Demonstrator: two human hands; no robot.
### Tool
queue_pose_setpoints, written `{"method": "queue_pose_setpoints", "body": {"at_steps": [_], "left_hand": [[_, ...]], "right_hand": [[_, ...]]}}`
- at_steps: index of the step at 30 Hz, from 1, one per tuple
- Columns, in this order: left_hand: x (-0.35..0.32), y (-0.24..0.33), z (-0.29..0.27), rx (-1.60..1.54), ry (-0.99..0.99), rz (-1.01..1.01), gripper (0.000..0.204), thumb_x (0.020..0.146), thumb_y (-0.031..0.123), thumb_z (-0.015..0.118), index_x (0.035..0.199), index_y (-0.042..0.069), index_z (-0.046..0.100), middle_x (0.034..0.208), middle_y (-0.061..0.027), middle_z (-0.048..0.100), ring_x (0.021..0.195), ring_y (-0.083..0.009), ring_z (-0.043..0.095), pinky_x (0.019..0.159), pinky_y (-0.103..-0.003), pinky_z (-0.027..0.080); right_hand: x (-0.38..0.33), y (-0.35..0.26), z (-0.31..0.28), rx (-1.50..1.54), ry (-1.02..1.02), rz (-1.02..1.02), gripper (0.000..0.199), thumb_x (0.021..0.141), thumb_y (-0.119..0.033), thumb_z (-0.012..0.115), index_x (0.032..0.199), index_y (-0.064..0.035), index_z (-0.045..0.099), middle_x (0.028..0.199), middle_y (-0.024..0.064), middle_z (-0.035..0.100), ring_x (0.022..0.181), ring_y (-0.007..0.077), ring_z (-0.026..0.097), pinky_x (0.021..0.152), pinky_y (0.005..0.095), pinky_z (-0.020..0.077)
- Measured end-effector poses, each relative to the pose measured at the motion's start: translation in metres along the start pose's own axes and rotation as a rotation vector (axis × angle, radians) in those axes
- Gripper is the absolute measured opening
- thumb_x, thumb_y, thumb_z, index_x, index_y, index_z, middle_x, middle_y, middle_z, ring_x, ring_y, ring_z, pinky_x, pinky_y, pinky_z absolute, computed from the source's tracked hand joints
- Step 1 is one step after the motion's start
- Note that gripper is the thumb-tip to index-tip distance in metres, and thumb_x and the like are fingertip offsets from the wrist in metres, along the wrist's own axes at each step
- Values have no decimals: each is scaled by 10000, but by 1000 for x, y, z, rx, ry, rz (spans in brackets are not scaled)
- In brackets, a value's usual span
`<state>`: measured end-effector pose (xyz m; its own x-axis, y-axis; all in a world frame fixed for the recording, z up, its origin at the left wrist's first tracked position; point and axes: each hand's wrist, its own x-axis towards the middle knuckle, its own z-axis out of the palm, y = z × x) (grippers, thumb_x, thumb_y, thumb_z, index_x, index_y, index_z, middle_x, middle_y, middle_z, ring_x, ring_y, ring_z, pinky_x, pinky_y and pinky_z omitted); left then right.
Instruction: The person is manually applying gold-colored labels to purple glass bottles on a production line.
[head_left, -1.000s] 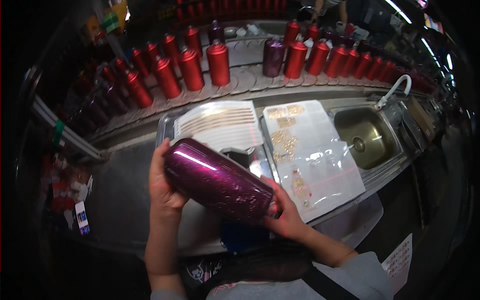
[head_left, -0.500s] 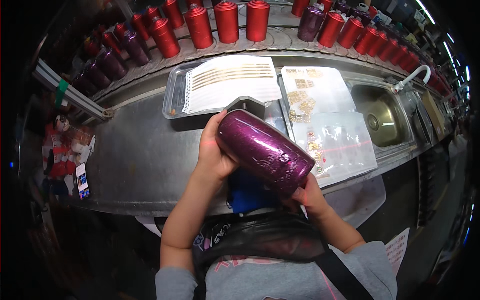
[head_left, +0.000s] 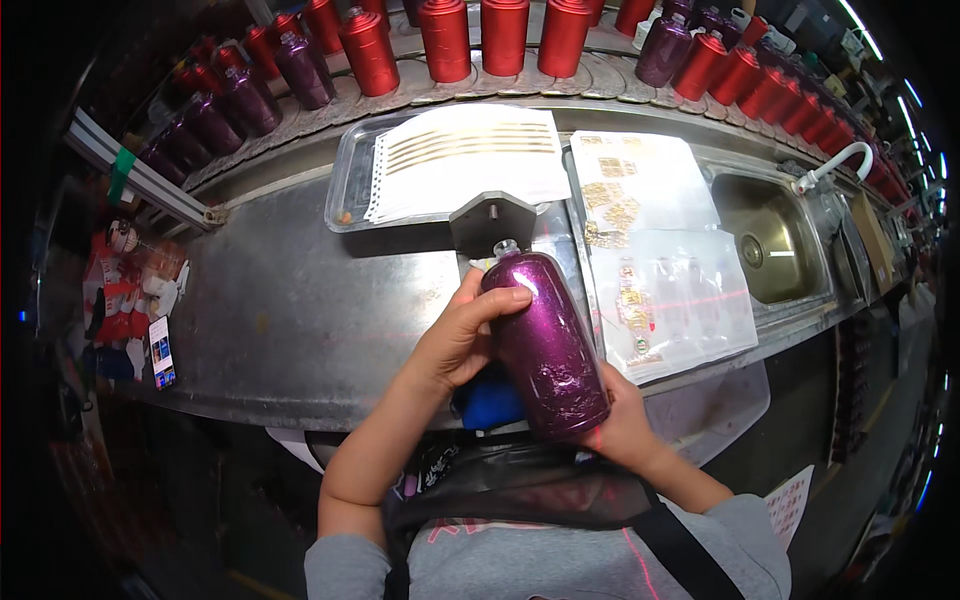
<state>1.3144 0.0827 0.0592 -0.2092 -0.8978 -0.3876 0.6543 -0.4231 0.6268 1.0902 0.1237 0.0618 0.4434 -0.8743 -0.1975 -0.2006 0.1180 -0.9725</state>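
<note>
A glossy purple bottle (head_left: 550, 345) with raised relief near its base is held over the bench's front edge. Its clear neck points away from me, toward a grey metal bracket (head_left: 490, 222) with a pin. My left hand (head_left: 470, 335) grips the bottle's upper left side, thumb lying across the shoulder. Around the base at the lower right, my right hand (head_left: 620, 420) is closed, its fingers partly hidden beneath. A blue cloth (head_left: 490, 402) shows under the bottle.
Behind the metal bench (head_left: 290, 310), red bottles (head_left: 505, 38) and purple bottles (head_left: 303, 70) stand on a curved conveyor. White sheets with gold strips (head_left: 470, 160) lie on a clear tray (head_left: 345, 180). Gold decal sheets (head_left: 690, 300) sit beside the sink (head_left: 765, 240). A phone (head_left: 161, 352) is at left.
The bottle has swung more upright, bringing its neck into view. My left thumb now lies over its shoulder. The conveyor bottles have shifted along.
</note>
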Motion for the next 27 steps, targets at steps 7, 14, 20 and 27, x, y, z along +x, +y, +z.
{"method": "queue_pose_setpoints", "body": {"at_steps": [7,14,20,27], "left_hand": [[4,30,-9,177,64,72,550,814,166,762,1228,31,426,1107,-118,599,1004,-189,617,876,-349,525],[23,37,-22,478,137,227,647,752,186,813,1252,10,442,1099,-135,612,981,-181,627,863,-320,526],[8,16,-24,410,251,357,755,800,173,781,1351,-6,298,1198,-165,566,1060,-216,606,893,-342,518],[-3,-12,-14,332,200,383,838,797,74,726,1424,94,171,1237,-147,501,1073,-213,577,895,-358,515]], "right_hand": [[10,-16,22,-222,173,-127,917,604,-219,895,1409,-79,478,1024,94,559,925,215,604,777,313,496],[30,-5,33,-552,156,-225,940,607,-189,840,1442,-100,416,987,143,536,891,335,559,757,396,480],[52,-16,-11,-422,-111,-215,762,699,-197,830,1387,-96,518,1008,80,596,753,174,541,642,279,443],[124,18,-101,-792,292,-164,343,830,-131,693,1173,-115,685,872,99,611,733,216,575,644,314,470]]}}
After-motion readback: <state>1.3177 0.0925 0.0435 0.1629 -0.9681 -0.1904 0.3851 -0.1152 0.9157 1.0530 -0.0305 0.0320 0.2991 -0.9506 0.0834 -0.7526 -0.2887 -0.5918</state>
